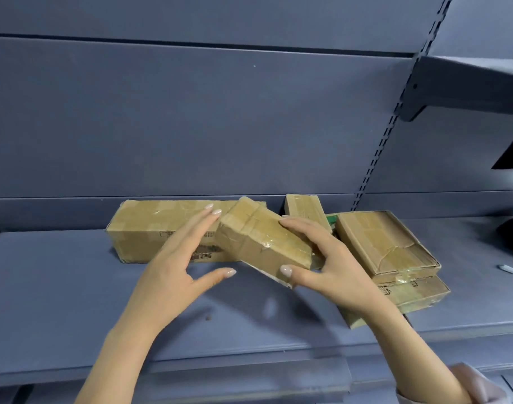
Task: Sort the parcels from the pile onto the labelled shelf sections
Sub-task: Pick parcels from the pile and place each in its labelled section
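Note:
A small taped cardboard parcel [262, 242] is tilted above the blue-grey shelf [74, 287], leaning against a long cardboard box [150, 225] behind it. My right hand [331, 263] grips the tilted parcel, thumb on its near corner and fingers over its top right side. My left hand [176, 263] is spread with straight fingers just left of the parcel, fingertips near its upper left corner; whether they touch it is unclear. To the right lie two flat parcels [386, 243] stacked one on the other, and a smaller parcel [304, 208] stands behind them.
The shelf's back panel [191, 126] rises behind the parcels. A slotted upright [374, 158] divides the bay from the one to the right, where a shelf bracket [453, 86] juts out higher up. A small white object [508, 268] lies on the shelf at right.

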Demonstrator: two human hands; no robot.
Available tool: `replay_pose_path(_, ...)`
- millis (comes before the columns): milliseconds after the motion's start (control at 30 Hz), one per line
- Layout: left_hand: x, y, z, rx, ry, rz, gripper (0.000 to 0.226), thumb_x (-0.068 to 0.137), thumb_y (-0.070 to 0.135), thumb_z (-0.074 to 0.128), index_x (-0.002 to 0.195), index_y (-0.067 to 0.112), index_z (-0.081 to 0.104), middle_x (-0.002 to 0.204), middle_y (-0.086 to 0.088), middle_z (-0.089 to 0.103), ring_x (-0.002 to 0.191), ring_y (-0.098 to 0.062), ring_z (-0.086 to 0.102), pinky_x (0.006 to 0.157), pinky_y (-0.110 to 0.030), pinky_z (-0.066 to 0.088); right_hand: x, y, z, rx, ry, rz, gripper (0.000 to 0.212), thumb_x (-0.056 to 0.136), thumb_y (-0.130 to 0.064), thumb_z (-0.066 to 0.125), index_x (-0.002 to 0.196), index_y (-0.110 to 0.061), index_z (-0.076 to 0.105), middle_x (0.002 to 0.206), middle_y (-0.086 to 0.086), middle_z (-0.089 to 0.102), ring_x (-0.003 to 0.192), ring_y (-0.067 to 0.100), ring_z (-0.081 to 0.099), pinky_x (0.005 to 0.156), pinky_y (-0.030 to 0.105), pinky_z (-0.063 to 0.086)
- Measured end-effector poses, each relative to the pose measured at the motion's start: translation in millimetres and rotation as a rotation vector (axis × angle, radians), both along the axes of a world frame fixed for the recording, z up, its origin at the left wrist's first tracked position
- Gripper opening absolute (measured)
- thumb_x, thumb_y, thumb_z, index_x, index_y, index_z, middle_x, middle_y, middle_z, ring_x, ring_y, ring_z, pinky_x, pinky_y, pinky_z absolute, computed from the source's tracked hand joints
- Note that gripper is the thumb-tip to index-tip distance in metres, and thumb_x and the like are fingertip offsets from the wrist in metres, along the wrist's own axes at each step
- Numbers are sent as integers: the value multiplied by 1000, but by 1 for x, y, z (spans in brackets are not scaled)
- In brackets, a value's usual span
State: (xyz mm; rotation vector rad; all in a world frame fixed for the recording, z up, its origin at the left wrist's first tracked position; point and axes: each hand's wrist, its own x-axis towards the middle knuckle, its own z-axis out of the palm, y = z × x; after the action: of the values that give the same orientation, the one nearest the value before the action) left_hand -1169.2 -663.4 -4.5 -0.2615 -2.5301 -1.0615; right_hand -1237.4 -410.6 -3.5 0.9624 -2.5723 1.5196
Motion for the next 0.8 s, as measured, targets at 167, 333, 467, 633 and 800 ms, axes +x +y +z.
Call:
replay_pose_path(167, 1, -8, 10, 2, 104, -37, 73, 74, 41, 73, 139, 49, 40, 148, 34, 34, 136, 12, 30, 105, -2, 20, -3, 1, 7, -6, -105, 112, 65, 73, -44, 71, 135, -32, 54, 141, -15, 53, 131, -2, 46, 105, 10, 32)
replay_pose_path(333, 1, -12, 7, -16, 145, -55, 59, 72, 38, 79, 128, 42, 59, 141, 30, 46, 131, 7, 42, 103, -7, 32, -6, -3, 7, 26, -132, 149, 58, 78, -26, 73, 132, -34, 53, 136, -17, 55, 126, -3, 50, 101, 11, 35)
replay_pose_path(467, 2, -9, 6, -7, 169, -39, 55, 70, 31, 76, 123, 34, 61, 138, 32, 48, 129, 11, 41, 102, -5, 31, -5, -1, 5, -9, -156, 164, 63, 77, -37, 75, 135, -35, 50, 139, -22, 54, 131, -3, 47, 104, 12, 35)
replay_pose_path(633, 6, -3, 7, 88, 110, 13, 58, 71, 39, 74, 120, 59, 52, 131, 43, 46, 124, 18, 40, 74, -3, 44, 0, 5, 1, -11, 94, 90, 75, 78, -44, 75, 144, -31, 42, 155, -17, 39, 145, 2, 32, 115, 18, 27)
replay_pose_path(800, 6, 2, 6, 156, 79, 1, 51, 72, 53, 76, 118, 56, 55, 124, 38, 54, 120, 14, 46, 74, -1, 42, 0, 9, 0, -74, 155, 63, 70, 80, -39, 76, 143, -38, 43, 142, -17, 53, 135, 10, 48, 112, 33, 39)
